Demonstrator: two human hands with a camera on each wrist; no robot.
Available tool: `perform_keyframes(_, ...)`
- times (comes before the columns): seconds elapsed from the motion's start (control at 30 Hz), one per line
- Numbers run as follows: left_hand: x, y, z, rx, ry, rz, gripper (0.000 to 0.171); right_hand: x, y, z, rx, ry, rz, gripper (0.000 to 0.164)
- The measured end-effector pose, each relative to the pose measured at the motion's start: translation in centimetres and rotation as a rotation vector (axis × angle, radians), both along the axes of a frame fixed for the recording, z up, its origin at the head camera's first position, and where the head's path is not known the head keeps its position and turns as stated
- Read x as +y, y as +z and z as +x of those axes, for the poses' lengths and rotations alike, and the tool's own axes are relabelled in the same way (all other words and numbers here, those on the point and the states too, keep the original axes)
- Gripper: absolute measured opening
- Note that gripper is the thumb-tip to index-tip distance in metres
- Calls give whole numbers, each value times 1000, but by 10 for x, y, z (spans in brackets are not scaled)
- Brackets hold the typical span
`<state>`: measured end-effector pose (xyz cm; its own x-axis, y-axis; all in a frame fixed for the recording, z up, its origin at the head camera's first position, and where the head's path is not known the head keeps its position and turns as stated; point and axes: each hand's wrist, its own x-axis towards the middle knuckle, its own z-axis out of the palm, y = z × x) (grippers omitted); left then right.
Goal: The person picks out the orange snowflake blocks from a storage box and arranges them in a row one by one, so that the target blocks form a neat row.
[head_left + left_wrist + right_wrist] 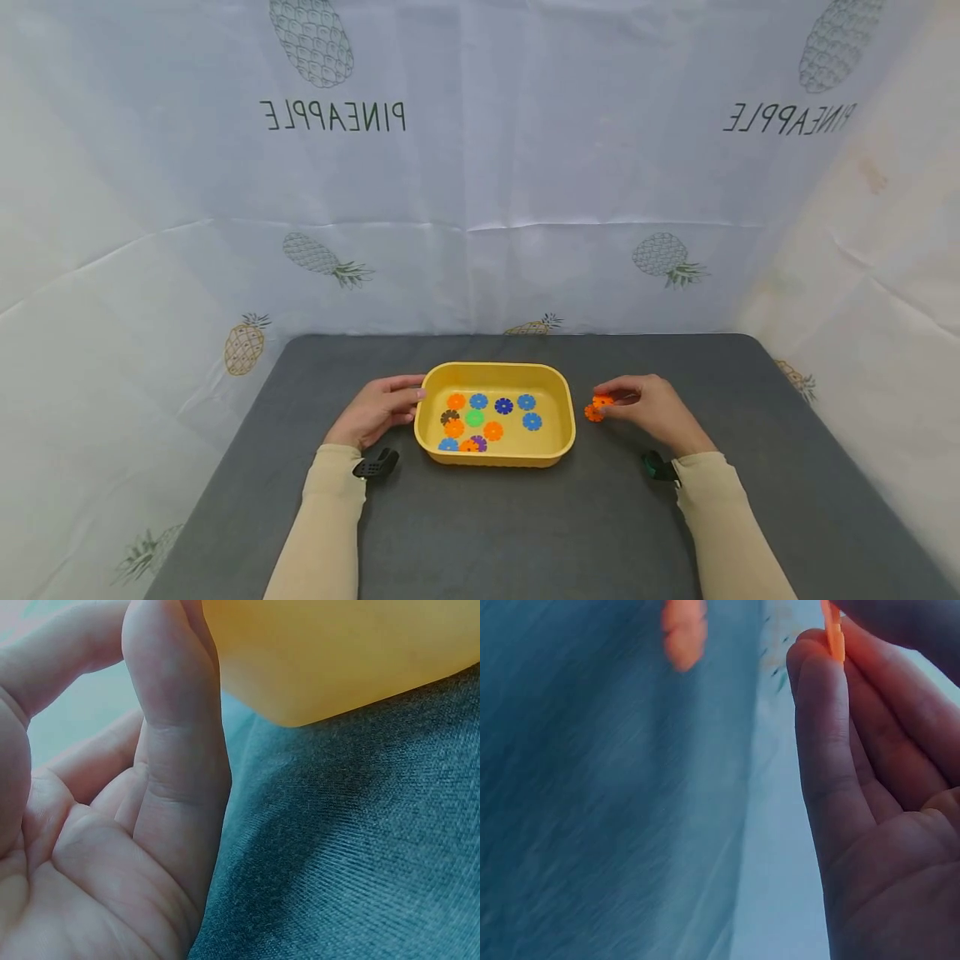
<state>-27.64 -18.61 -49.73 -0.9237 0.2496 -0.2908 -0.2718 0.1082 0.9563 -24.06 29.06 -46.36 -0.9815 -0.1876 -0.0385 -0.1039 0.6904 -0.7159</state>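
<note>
A yellow plastic tray (551,446) sits on the table, holding several notched plastic discs. At its left side my left hand (378,408) grips the rim, thumb lapping over the edge; the left wrist view shows bent fingers (176,690) against the tray wall (322,660). To the right of the tray, my right hand (648,407) pinches an orange notched disc (602,401) between thumb and fingertips, and that disc appears edge-on (834,634) in the right wrist view. A second orange disc (593,413) is just left of the pinched one, apart from the fingers.
Inside the tray lie blue discs (532,422), orange discs (492,431), a green disc (474,418), a brown disc (450,416) and a purple disc (480,442). A dark grey cloth (525,533) covers the table. Behind hangs a white pineapple-print curtain (525,275).
</note>
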Motion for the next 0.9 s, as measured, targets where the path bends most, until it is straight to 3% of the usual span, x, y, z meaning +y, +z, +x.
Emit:
perform_keyframes(0.57,-2,-2,4,-11,-13,16,66,19,-24,-4,-40,-47,92,36)
perform_keyframes(0.9,0,0,0,2,-13,15,63,17,-26,-9,-15,-39,118,34)
